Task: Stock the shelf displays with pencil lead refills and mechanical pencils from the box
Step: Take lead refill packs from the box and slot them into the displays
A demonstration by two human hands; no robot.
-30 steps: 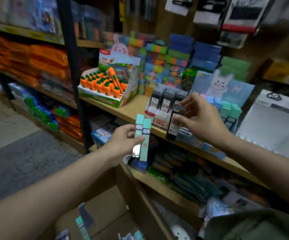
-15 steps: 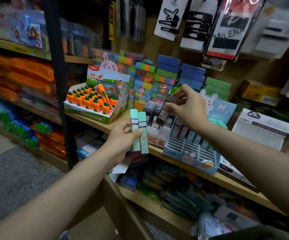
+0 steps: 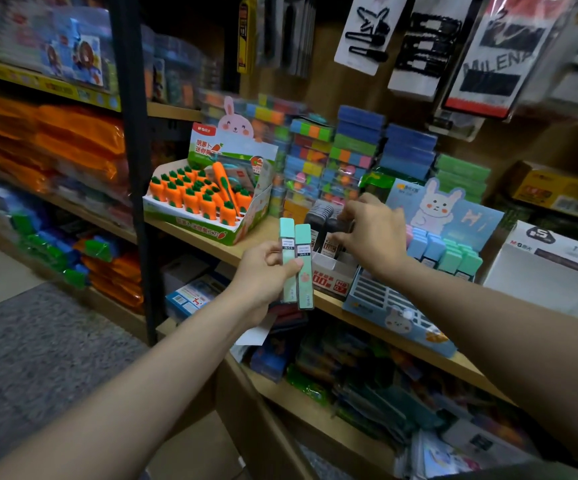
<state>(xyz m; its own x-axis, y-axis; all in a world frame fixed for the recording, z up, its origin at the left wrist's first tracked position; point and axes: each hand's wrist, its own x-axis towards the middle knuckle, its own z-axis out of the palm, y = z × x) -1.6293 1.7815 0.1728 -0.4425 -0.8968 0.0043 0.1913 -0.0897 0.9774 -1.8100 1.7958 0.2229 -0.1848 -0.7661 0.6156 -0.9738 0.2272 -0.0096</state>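
1. Left hand (image 3: 263, 271), nearest, held in front of the wooden shelf (image 3: 211, 239) edge. Thumb and fingers clamped on two mint-green lead refill cases (image 3: 296, 263), both upright, side by side and touching; white labels near their tops.
2. Right hand (image 3: 372, 233), a little farther and to the right, reaches palm-down over the white display box (image 3: 332, 277) on the shelf. Fingers curled down at the black lead refill cases (image 3: 322, 220) standing in that box; fingertips hidden among the cases, so cannot tell whether they grip one.
3. White display box carries red print on its front. It sits just left of the blue bunny display tray (image 3: 395, 311), touching or nearly so.
4. Blue bunny display tray: near rows of slots unfilled, far rows hold upright blue and mint-green refill cases (image 3: 450, 252). Rabbit backboard (image 3: 443, 209) stands behind them.
5. Left on the same shelf: carrot display box (image 3: 208, 199), orange carrot-shaped items in rows.
6. Farthest: stacks of coloured blocks (image 3: 350, 147) against the back wall; carded goods hang above, blurred.
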